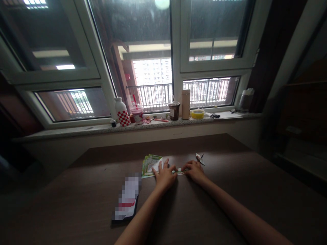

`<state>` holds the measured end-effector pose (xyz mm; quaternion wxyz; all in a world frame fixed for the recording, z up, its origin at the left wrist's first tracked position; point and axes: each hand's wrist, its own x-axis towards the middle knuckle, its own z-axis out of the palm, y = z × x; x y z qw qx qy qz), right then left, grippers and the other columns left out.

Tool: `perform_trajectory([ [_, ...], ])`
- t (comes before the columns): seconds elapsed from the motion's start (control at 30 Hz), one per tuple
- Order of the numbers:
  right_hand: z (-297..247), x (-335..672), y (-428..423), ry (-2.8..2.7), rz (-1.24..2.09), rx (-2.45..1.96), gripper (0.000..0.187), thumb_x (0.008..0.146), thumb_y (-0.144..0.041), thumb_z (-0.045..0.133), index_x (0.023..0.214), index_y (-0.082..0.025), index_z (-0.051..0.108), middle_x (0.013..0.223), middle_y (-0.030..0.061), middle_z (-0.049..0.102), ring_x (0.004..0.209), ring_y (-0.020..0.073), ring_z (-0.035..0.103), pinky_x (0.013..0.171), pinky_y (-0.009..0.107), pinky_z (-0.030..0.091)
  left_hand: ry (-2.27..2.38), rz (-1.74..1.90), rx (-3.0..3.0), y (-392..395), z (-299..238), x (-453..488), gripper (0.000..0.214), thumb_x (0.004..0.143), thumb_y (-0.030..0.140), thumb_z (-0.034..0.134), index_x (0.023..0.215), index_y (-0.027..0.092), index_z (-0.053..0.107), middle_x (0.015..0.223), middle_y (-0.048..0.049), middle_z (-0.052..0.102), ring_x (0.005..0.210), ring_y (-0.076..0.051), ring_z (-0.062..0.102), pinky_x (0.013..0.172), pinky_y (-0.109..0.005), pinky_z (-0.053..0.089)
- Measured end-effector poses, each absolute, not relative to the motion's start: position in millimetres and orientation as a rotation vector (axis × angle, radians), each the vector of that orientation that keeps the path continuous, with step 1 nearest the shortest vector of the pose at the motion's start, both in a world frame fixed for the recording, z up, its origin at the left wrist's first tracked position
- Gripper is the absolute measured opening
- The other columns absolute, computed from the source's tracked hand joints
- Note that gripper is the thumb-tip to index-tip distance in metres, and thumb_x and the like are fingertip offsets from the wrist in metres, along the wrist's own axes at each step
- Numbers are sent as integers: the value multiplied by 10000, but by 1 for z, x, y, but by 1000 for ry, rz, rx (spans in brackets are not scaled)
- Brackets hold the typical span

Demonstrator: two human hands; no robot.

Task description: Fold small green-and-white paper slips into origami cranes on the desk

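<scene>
Both my hands rest on the dark wooden table [230, 204] and meet over a small folded piece of green-and-white paper [180, 172]. My left hand [165, 176] pinches the paper's left end with thumb and forefinger while its other fingers stretch out. My right hand [195, 170] has its fingers curled onto the paper's right end. A stack of green printed paper sheets [150, 164] lies just left of my left hand. A small folded paper figure [199, 158] stands just beyond my right hand.
A phone-like dark object with a blurred face [127, 200] lies near the left. On the window sill [76, 129] stand a checkered bottle [122, 112], a pink drink cup [137, 113], a brown cup [174, 111], a tall flask [185, 104], a yellow tape roll [197, 114] and scissors [215, 116].
</scene>
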<state>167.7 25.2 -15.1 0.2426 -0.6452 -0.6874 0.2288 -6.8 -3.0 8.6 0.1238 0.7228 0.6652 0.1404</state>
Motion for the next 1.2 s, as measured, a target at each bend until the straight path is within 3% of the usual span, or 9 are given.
perform_trajectory([
  [0.43, -11, 163, 15, -1872, 518, -1729, 185, 756, -437, 735, 880, -303, 764, 1162, 41, 598, 1183, 268, 457, 1019, 371, 320, 1966, 518, 2101, 0, 3, -2, 221, 832, 515, 610, 958, 361, 706, 1581, 26, 352, 1487, -380, 162, 1079, -779, -3],
  [0.83, -6, 156, 20, -1806, 587, -1828, 119, 714, -311, 744, 829, -315, 775, 1147, 30, 590, 1184, 272, 454, 1005, 339, 313, 1939, 484, 2033, 5, 9, 0, 169, 805, 443, 648, 937, 346, 689, 1576, 70, 361, 1484, -400, 155, 1054, -809, 6],
  [1.2, -5, 164, 26, -1838, 616, -1837, 257, 691, -257, 719, 914, -363, 789, 1179, 18, 614, 1197, 279, 470, 1023, 356, 319, 1920, 398, 2025, 3, 15, -2, 196, 829, 380, 577, 995, 360, 680, 1602, 75, 307, 1487, -410, 129, 1045, -819, 23],
])
